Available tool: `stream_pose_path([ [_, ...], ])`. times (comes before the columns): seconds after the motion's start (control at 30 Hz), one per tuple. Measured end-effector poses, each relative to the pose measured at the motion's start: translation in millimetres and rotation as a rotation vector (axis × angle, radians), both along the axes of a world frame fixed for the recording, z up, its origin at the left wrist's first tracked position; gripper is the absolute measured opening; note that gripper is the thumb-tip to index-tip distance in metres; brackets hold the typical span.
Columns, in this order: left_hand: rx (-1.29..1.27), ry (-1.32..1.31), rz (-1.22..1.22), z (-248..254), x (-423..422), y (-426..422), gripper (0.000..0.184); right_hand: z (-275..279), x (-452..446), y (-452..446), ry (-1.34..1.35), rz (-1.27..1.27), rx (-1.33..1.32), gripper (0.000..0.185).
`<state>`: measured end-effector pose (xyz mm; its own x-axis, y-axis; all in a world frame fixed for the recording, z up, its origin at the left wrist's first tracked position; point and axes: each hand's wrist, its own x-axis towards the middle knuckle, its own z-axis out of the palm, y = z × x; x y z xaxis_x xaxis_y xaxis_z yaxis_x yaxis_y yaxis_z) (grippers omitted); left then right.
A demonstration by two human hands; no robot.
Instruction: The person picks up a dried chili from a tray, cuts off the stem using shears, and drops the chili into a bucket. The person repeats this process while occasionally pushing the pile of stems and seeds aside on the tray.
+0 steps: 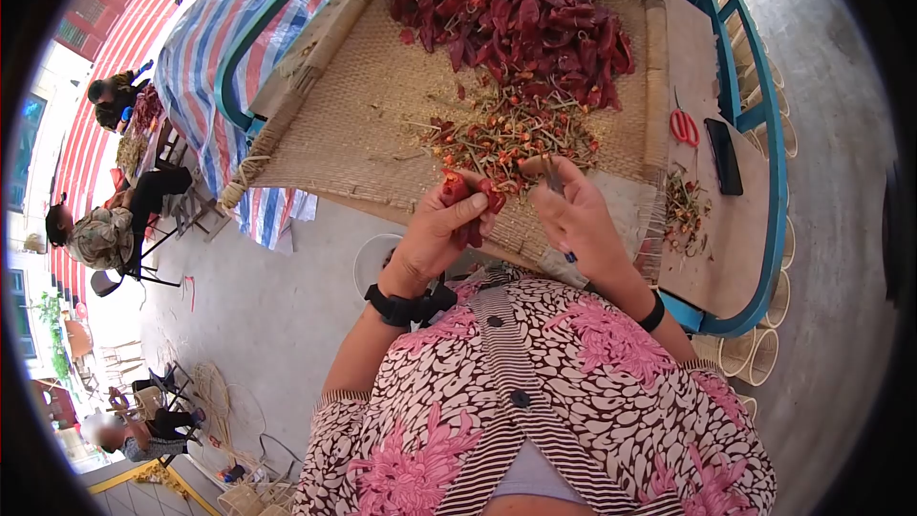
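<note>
Red dried peppers, one of them cut open (462,215), are gripped in my left hand (441,234) over the near edge of the woven tray (344,124). My right hand (577,213) is just right of them, its fingers closed round a slim tool (551,175) with a dark blue end showing below the palm; its exact kind is unclear. Beyond my hands lies a pile of cut stems and seeds (516,134). A large heap of dark red pepper skins (516,14) covers the tray's far part.
Right of the tray are red-handled scissors (683,127), a black phone (723,157) and stem scraps (684,205), inside a teal metal rail (772,182). A bowl (374,263) stands below the tray. Several people sit or bend at the left, near a striped tarp (215,62).
</note>
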<state>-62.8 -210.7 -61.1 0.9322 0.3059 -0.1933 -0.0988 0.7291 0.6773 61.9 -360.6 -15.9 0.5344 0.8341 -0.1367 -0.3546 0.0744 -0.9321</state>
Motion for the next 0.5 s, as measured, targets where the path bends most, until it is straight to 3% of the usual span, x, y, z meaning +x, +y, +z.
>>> stream_pose_path([
  [0.1,-0.006,0.032,-0.006,-0.4,1.7,-2.5,0.015,5.7,-4.6,7.2,-0.442,0.012,-0.141,0.018],
  [0.2,-0.012,-0.015,-0.051,-6.4,1.3,0.0,0.013,-9.5,-9.9,12.8,-0.279,-0.11,0.043,0.011],
  [0.3,0.065,0.004,-0.129,-5.0,-3.6,5.5,0.013,0.4,-5.5,4.9,-0.01,-0.018,-0.028,0.014],
  [0.4,0.267,0.179,-0.273,4.9,-17.5,3.3,0.016,-11.4,18.6,3.3,0.443,-0.145,0.213,0.014],
  [0.5,0.353,0.353,-0.227,14.7,-39.5,5.9,0.018,-7.5,29.1,1.2,0.13,-0.192,-0.009,0.012],
])
